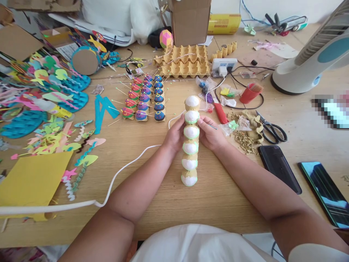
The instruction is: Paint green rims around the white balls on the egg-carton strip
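Observation:
Between my hands stands a strip cut from an egg carton (191,147), a row of several tan bumps with white tops, most edged in pale green. My left hand (176,133) is closed around its left side near the far end. On the opposite side my right hand (211,133) is closed, with the thumb against the strip by the second bump. A thin teal stick (212,126) pokes out from the right fingers; its other end is hidden. Beyond the strip, finished-looking painted carton strips in red (131,100), purple (143,98) and dark blue (159,100) carry pins.
Black scissors (272,131), brown shavings (245,141), a phone (278,167) and a second phone (325,191) lie at right. A white fan (294,72) stands behind. Egg trays (185,62) and a power strip (225,64) are at the back. Paper cut-outs and yellow paper (35,178) cover the left; a white cable (120,169) crosses there.

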Available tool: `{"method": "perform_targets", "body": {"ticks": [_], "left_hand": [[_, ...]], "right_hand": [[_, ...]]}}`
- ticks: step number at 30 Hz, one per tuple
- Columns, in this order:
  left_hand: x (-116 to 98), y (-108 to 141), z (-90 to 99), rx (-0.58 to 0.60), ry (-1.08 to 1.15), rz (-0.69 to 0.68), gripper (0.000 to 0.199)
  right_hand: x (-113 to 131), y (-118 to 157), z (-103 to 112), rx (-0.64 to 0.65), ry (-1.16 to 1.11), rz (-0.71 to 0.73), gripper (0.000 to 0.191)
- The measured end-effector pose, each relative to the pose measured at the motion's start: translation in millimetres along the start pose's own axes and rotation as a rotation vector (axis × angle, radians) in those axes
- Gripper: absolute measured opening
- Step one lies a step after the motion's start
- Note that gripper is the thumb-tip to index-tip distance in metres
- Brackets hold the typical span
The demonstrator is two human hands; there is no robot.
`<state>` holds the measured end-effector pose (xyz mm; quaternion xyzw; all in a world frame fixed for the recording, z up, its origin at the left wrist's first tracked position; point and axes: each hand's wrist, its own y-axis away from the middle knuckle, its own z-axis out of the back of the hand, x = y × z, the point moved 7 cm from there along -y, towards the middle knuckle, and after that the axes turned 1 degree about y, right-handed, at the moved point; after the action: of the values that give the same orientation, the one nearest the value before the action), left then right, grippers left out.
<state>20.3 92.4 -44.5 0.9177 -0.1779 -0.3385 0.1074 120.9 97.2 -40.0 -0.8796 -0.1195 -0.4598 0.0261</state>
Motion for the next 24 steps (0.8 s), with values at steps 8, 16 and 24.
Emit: {"method": "perform_targets", "body": {"ticks": [8,16,24], "left_hand": [[-1.2,1.3,2.2,-0.031,-0.007,-0.02,0.025],[-1.7,0.4,3.7,-0.018,0.006,-0.036,0.031],[0.7,2.3,4.0,-0.047,-0.003,0.018,0.028]], "right_hand": [[1.0,0.0,2.9,0.011,0.063,0.007,0.042],[8.0,1.8,3.3,-0.015,0.175,0.112,0.035],[5.4,0.2,4.8,0.014,0.163,0.058,0.04]]}}
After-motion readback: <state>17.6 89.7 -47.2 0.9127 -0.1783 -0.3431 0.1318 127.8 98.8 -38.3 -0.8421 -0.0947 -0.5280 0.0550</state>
